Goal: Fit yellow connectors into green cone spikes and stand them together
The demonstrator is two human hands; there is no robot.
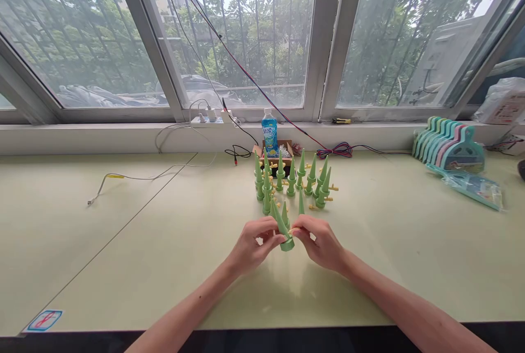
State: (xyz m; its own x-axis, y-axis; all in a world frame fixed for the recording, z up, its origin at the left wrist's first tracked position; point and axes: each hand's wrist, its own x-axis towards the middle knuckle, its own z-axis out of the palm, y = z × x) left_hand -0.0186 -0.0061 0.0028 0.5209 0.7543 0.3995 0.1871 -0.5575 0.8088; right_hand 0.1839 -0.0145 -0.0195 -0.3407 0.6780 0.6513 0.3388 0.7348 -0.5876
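My left hand (pixel 256 243) is closed around a green plastic plant-watering spike (pixel 279 221), which leans with its tip up and to the left and its round base low. My right hand (pixel 318 241) pinches a small yellow valve (pixel 292 231) at the side of that spike, just above the base; the fingers partly hide it. Right behind my hands stand several more green spikes (pixel 291 180), points up, many with yellow valves sticking out sideways. One nearer spike (pixel 301 205) rises just behind my right fingers, its lower part hidden.
Behind the spikes sits a cardboard box (pixel 287 161) with a blue-liquid bottle (pixel 269 131) by it. Coiled wires (pixel 340 149) and a power strip (pixel 211 117) are near the windowsill. At right are pastel dustpan-like pieces (pixel 451 145) and a plastic-wrapped one (pixel 471 186). A cable (pixel 135 178) crosses the table's left.
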